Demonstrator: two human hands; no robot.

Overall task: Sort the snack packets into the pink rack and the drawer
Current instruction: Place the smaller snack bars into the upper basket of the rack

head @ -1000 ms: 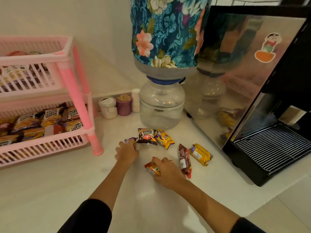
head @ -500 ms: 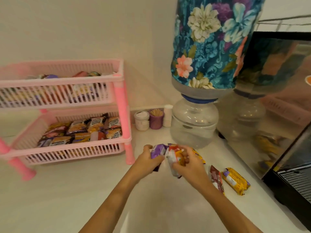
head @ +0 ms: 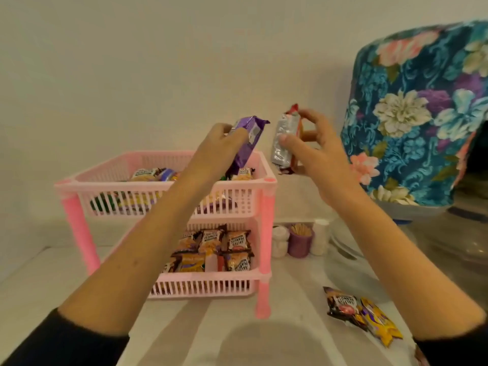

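My left hand [head: 214,151] holds a purple snack packet [head: 249,136] tilted over the right end of the pink rack's top tier [head: 169,182]. Raised just right of the rack, my right hand [head: 314,151] grips a silver and red packet [head: 284,140] held upright. The top tier holds several packets. Several peanut packets [head: 216,248] fill the lower tier. On the counter to the right lie a dark peanut packet [head: 340,305] and a yellow packet [head: 379,320]. No drawer is in view.
A water bottle under a blue floral cover [head: 420,112] stands at the right on a clear dispenser base [head: 462,247]. A white jar [head: 280,241], a purple toothpick cup [head: 299,240] and a white bottle [head: 319,236] stand against the wall behind the rack.
Both hands have lifted from the counter with their packets and moved up to the rack's top tier. The view has swung left toward the rack.
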